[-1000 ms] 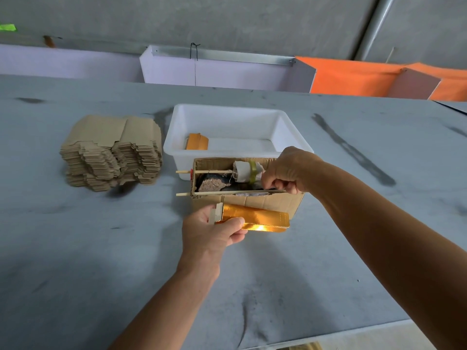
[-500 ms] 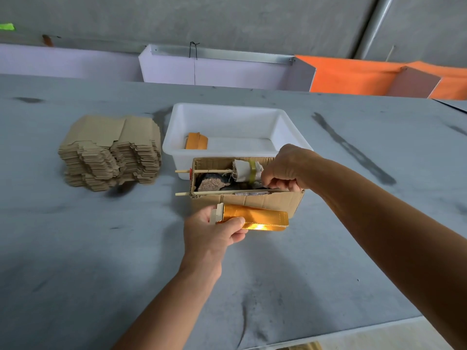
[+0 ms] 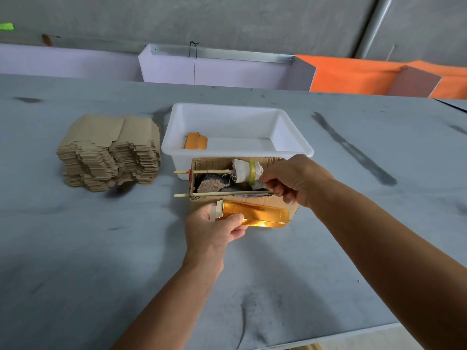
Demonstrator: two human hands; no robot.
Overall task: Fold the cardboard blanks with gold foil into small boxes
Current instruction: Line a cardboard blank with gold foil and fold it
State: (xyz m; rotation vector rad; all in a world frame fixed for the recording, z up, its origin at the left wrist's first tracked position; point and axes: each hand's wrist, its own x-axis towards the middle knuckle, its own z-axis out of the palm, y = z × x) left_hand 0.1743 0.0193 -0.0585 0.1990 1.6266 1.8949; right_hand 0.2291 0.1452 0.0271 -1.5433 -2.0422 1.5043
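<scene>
While the left hand (image 3: 214,229) pinches the gold-foil blank (image 3: 255,216), the right hand (image 3: 294,180) grips a stick (image 3: 227,193).

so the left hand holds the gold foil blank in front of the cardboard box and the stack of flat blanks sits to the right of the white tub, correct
Not quite. The head view shows the stack of flat blanks to the left of the white tub, not the right. The rest holds: the left hand holds the gold foil blank in front of the cardboard box.
</scene>
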